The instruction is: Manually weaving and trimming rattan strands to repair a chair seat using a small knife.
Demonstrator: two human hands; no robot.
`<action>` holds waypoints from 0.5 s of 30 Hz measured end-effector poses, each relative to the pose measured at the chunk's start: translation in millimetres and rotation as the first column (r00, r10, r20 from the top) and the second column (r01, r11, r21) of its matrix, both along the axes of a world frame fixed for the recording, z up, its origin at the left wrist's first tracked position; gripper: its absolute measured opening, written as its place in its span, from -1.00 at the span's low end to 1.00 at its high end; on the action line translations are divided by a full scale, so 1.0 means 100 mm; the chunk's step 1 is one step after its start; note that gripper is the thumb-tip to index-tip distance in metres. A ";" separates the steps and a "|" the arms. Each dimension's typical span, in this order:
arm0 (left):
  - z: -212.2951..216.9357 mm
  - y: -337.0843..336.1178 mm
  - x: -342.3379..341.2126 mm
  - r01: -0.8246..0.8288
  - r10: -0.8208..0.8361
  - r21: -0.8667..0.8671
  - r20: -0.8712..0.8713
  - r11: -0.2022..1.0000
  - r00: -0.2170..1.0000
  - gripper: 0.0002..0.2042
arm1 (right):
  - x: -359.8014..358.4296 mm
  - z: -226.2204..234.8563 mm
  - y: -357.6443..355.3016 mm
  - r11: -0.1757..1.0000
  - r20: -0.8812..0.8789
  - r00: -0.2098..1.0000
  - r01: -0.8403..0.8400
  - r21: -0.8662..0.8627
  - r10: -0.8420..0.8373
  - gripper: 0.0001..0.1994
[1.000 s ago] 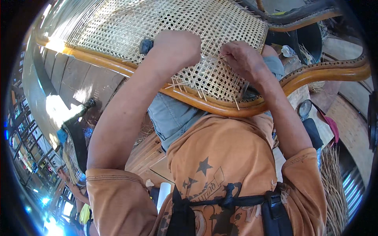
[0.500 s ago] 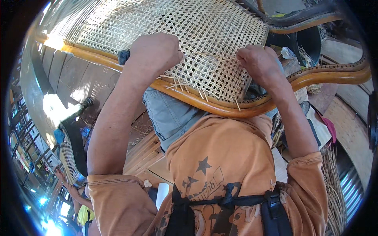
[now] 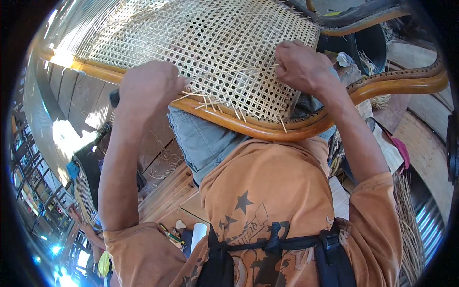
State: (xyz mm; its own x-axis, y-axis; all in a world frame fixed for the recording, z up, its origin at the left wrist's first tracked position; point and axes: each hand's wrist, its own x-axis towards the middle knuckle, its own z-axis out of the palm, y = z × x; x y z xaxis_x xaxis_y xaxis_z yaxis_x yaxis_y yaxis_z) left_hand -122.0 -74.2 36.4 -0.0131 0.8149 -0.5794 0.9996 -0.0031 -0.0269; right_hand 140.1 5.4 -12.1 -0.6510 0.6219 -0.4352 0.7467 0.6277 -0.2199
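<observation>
A woven cane panel (image 3: 224, 48) in a varnished wooden frame (image 3: 244, 126) lies across my lap. My left hand (image 3: 150, 83) is closed above the frame's near rail, at the panel's left part. My right hand (image 3: 303, 67) is closed over the panel's right side. A thin pale cane strand (image 3: 229, 71) runs nearly level between the two hands, just over the weave, and both seem to pinch it. Loose strand ends stick out over the near rail. Beside my left hand shows a dark object, mostly hidden, whose kind I cannot make out.
Curved wooden frame parts (image 3: 397, 86) with a row of holes reach out to the right. A bundle of long cane strands (image 3: 406, 225) stands at the lower right. Small tools (image 3: 172, 234) lie by a white roll at lower left. Another person's arm (image 3: 88, 232) shows at far left.
My left hand has moved left and a little down, and my right hand slightly up and left. The strand between them now shows as a longer stretch.
</observation>
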 end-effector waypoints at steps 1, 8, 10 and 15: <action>0.03 -0.05 -0.05 -0.033 0.033 -0.007 -0.015 0.999 0.999 -0.64 | -0.06 -0.01 -0.01 0.999 -0.045 0.998 0.045 0.002 -0.045 -0.79; 0.27 -0.45 -0.27 -0.181 0.184 0.043 -0.054 0.982 0.982 -0.63 | 0.10 -0.42 0.09 0.988 -0.262 0.962 0.044 -0.146 -0.081 -0.87; 0.28 -0.47 -0.34 -0.182 0.184 0.041 -0.069 0.982 0.980 -0.63 | 0.18 -0.55 0.10 0.982 -0.345 0.932 0.054 -0.183 -0.115 -0.89; 0.28 -0.58 -0.53 -0.198 0.202 0.053 -0.091 0.979 0.975 -0.64 | 0.16 -0.60 0.16 0.968 -0.421 0.891 0.068 -0.243 -0.168 -0.89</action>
